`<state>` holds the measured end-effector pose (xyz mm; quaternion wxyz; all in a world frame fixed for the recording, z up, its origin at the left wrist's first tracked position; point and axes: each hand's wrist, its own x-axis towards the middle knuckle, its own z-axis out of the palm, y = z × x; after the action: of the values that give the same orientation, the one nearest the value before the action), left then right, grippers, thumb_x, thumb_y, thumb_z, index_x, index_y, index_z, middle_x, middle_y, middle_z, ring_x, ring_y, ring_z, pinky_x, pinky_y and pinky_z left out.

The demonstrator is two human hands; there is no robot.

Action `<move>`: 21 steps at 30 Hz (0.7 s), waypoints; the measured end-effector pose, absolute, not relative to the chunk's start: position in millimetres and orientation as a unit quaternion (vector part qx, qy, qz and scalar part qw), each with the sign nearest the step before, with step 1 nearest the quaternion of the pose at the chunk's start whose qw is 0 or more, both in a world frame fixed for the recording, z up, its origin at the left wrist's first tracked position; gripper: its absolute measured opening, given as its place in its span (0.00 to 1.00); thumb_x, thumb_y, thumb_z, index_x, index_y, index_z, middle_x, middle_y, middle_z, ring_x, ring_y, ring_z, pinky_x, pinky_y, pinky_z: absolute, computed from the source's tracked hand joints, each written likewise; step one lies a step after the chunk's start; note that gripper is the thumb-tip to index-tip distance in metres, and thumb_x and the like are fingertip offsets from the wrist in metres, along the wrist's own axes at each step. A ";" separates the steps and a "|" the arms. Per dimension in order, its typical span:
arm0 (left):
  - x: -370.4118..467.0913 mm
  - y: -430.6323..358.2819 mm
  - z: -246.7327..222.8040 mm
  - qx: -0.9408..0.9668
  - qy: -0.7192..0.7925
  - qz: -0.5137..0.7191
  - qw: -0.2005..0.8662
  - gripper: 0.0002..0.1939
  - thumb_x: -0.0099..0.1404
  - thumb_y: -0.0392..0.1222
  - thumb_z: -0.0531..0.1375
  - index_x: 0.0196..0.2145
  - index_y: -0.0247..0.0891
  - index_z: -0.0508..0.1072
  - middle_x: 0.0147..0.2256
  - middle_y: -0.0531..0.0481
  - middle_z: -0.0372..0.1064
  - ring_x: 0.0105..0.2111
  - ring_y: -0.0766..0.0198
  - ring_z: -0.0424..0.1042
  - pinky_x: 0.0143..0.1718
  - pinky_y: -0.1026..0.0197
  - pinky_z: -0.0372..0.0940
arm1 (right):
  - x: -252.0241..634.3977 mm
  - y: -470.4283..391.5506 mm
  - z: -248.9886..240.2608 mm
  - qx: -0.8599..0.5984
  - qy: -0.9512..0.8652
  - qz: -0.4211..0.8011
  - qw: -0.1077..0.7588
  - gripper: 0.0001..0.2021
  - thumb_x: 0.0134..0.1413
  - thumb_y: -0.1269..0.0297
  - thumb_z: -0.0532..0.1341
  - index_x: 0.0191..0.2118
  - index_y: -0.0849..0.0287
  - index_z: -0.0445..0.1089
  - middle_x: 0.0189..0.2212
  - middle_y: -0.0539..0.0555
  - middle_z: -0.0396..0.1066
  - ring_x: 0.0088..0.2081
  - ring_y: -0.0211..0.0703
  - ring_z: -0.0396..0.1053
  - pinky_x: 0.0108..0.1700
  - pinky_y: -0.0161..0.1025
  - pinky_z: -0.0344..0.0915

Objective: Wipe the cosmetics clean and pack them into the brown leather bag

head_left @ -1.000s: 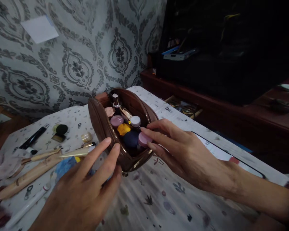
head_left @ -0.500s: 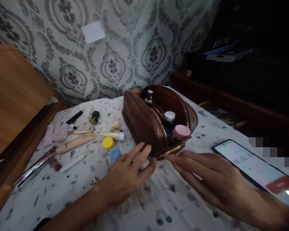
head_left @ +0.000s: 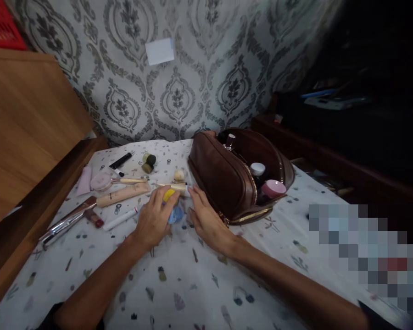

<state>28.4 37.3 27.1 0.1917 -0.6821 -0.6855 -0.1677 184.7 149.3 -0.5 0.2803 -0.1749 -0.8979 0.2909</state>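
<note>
My left hand (head_left: 154,219) is closed around a small round yellow container (head_left: 168,195), with thumb and index finger on either side and part of it covered. Right beside the thumb lies a crumpled light-blue item (head_left: 175,214) whose kind I cannot make out. My right hand (head_left: 209,224) has its fingers stretched out, with the fingertips at the white cap of a pale yellow tube (head_left: 183,187); whether they touch it I cannot tell. Just behind that hand stands a brown cosmetic bag (head_left: 216,176), unzipped, holding a pink-lidded jar (head_left: 274,188), a white-capped bottle (head_left: 258,169) and a silver-capped bottle (head_left: 230,141).
On the patterned tablecloth (head_left: 179,279) at left lie a beige tube (head_left: 124,195), a white pen-like stick (head_left: 120,220), a dark red lipstick (head_left: 94,219), a brush (head_left: 69,220), a pink tube (head_left: 84,180) and a black tube (head_left: 121,160). A wooden panel (head_left: 30,123) borders the left side.
Both hands have moved away from the bag's front edge to the small items left of it. My left hand has closed around the yellow container. The view has shifted left.
</note>
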 end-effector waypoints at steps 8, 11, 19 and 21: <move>17.2 40.4 23.1 -0.657 -0.737 -0.135 0.083 0.27 0.62 0.31 0.55 0.59 0.43 0.63 0.58 0.40 0.59 0.57 0.49 0.64 0.45 0.50 0.72 | 154.8 161.6 -8.0 -0.197 -0.862 0.350 0.308 0.26 0.57 0.74 0.54 0.62 0.59 0.59 0.57 0.64 0.63 0.60 0.52 0.62 0.63 0.55 0.58; 19.2 39.2 30.2 -0.642 -0.754 -0.117 0.077 0.23 0.62 0.32 0.56 0.55 0.42 0.65 0.53 0.39 0.61 0.54 0.48 0.66 0.40 0.51 0.73 | 157.6 160.9 -4.6 -0.192 -0.857 0.354 0.322 0.21 0.58 0.72 0.55 0.57 0.59 0.64 0.51 0.61 0.67 0.55 0.51 0.65 0.59 0.53 0.62; 21.5 31.6 44.4 -0.610 -0.780 -0.074 0.118 0.19 0.64 0.34 0.55 0.54 0.40 0.66 0.50 0.39 0.61 0.50 0.49 0.67 0.35 0.56 0.71 | 165.3 154.5 -3.2 -0.225 -0.829 0.332 0.390 0.17 0.64 0.65 0.52 0.56 0.63 0.64 0.45 0.62 0.67 0.45 0.49 0.68 0.49 0.49 0.68; 21.5 28.7 51.3 -0.609 -0.769 -0.140 0.136 0.16 0.66 0.34 0.54 0.51 0.38 0.68 0.47 0.40 0.63 0.48 0.51 0.68 0.37 0.55 0.70 | 171.3 149.1 3.9 -0.218 -0.828 0.317 0.407 0.17 0.64 0.65 0.53 0.56 0.62 0.63 0.45 0.61 0.66 0.44 0.48 0.69 0.46 0.47 0.70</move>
<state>21.5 28.7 51.3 0.1363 -0.6091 -0.7686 -0.1404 171.3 149.1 3.9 0.4071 -0.2185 -0.8284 0.3166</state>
